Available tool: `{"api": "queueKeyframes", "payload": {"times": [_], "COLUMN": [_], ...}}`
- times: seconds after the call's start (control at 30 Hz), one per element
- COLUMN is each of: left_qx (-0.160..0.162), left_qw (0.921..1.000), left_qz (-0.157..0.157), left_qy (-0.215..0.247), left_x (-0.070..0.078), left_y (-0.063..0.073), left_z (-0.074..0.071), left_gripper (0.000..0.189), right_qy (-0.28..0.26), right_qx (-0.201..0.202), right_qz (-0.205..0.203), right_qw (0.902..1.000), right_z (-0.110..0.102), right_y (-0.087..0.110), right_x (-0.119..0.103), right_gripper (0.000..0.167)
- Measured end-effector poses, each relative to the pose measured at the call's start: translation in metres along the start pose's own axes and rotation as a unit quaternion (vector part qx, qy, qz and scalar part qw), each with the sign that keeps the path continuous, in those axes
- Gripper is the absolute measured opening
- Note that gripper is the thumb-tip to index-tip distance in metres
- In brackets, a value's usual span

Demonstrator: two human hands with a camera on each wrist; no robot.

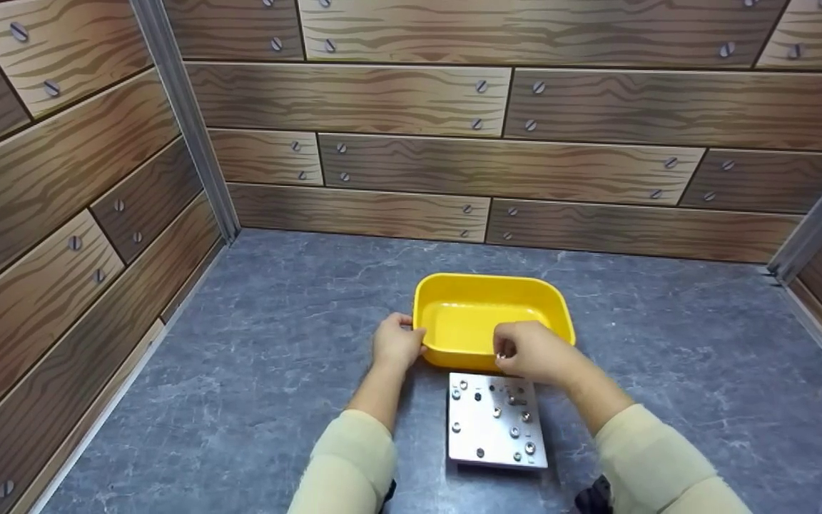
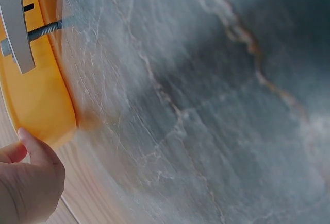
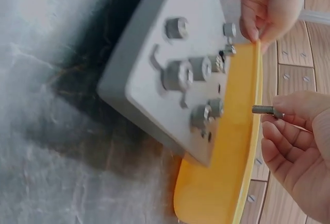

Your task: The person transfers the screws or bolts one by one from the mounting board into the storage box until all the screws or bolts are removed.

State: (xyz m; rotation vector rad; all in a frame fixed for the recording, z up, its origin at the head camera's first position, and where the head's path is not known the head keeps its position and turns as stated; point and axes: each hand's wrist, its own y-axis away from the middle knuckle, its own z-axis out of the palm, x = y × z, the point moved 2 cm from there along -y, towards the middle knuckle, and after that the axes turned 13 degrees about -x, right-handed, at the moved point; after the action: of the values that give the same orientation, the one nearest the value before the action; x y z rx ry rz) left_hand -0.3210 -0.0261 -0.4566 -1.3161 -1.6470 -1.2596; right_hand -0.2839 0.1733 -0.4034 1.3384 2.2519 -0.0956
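Note:
My right hand (image 1: 541,351) is over the near right part of a yellow plastic tub (image 1: 486,287). Between its thumb and finger it pinches a small threaded screw (image 3: 263,109), which the right wrist view shows lying sideways. At the tub's left side, my left hand (image 1: 394,348) grips the rim, thumb on one side and fingers on the other. Just in front of the tub lies a silver metal plate (image 1: 469,441) with several screws standing in it and a few dark holes. Threaded shanks (image 2: 44,30) stick out beneath the plate in the left wrist view.
Everything stands on a grey marbled tabletop (image 1: 275,343). Wood-print panels (image 1: 397,168) close off the back and both sides. Metal corner posts (image 1: 193,121) rise at the back left and back right.

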Motion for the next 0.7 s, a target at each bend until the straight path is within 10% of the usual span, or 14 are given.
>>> {"api": "queueKeyframes", "payload": {"times": [0.7], "left_qx": [-0.001], "left_qw": [0.9999], "left_qz": [-0.001], "left_qy": [0.014], "left_x": [0.002], "left_y": [0.001], "left_z": [0.000], "left_gripper": [0.015], "right_qy": [-0.057], "right_qx": [0.053], "right_qz": [0.138], "right_qw": [0.9874], "right_z": [-0.026], "right_y": [0.000], "right_x": [0.045], "right_gripper": [0.004]}}
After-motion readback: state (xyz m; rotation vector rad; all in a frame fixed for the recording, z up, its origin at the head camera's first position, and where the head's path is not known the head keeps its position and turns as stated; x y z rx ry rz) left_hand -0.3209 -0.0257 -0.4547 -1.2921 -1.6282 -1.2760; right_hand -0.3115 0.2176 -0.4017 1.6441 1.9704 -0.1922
